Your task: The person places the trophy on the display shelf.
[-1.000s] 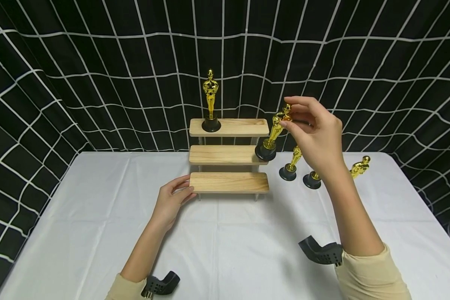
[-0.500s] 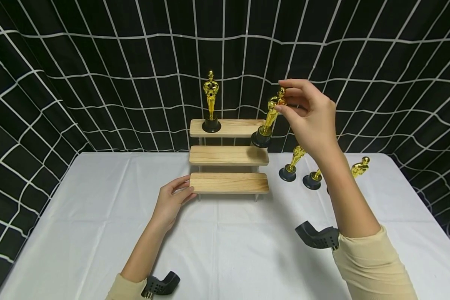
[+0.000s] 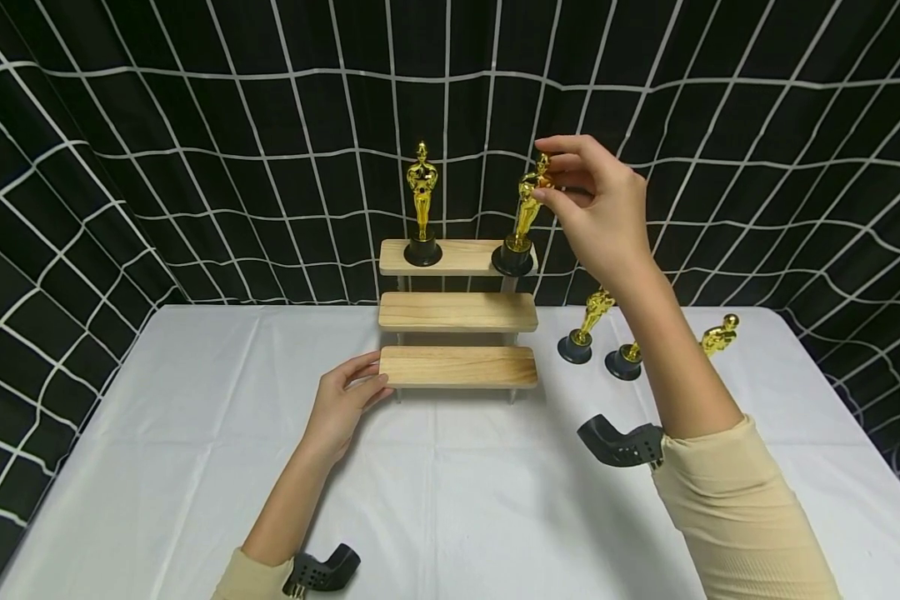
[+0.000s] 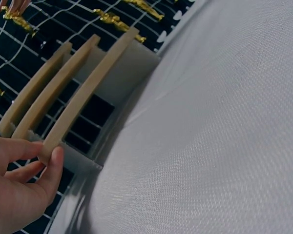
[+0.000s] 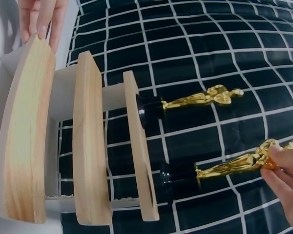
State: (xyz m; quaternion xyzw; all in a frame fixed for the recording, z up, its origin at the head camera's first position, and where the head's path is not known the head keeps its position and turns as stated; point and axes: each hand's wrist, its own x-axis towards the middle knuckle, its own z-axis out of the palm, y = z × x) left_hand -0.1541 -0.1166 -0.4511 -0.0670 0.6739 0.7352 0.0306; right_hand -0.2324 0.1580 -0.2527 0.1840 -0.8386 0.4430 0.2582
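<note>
A three-step wooden riser (image 3: 457,311) stands on the white tablecloth. One gold statuette (image 3: 422,204) on a black base stands upright at the left of the top step (image 3: 461,254). My right hand (image 3: 592,204) pinches the head of a second gold statuette (image 3: 523,212), whose base sits at the top step's right end (image 5: 178,181). My left hand (image 3: 341,400) holds the left end of the bottom step (image 4: 83,97) between thumb and fingers (image 4: 51,168).
Three more gold statuettes stand on the cloth right of the riser: one (image 3: 585,327), a second (image 3: 625,360) partly behind my forearm, a third (image 3: 720,335). A black curtain with a white grid (image 3: 195,125) hangs behind the table.
My right hand has lifted the statuette up and left, from beside the middle step to the right end of the top step. The left hand has stayed put.
</note>
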